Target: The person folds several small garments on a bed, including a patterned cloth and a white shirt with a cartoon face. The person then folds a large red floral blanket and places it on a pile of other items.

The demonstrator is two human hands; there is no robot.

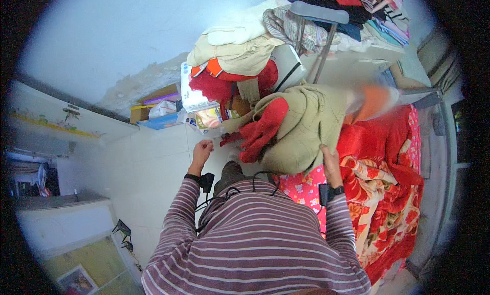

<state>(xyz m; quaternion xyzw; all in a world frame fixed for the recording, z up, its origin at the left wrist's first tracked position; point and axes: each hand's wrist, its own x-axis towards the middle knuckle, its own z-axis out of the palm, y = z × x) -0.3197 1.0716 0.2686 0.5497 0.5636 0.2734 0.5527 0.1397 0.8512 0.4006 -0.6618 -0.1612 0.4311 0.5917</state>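
My right hand (331,161) grips the lower right edge of a large beige-green knitted garment (302,130) that lies bunched in front of me. Red knitted fabric (268,128) hangs over the garment's left side. At its upper right is a blurred orange and white cloth (369,103). My left hand (203,151) is over the pale floor, left of the garment, with its fingers curled and nothing seen in them; it does not touch the garment. Below the garment's edge shows a pink printed bed sheet (304,189).
Red floral blankets (375,203) cover the bed at right. Beyond the garment, a crutch (321,13) leans by piled clothes (356,11). More clothing (237,51) rests on a white box (191,92). Open cartons (153,111) stand by the wall. Pale tiled floor (145,172) lies left.
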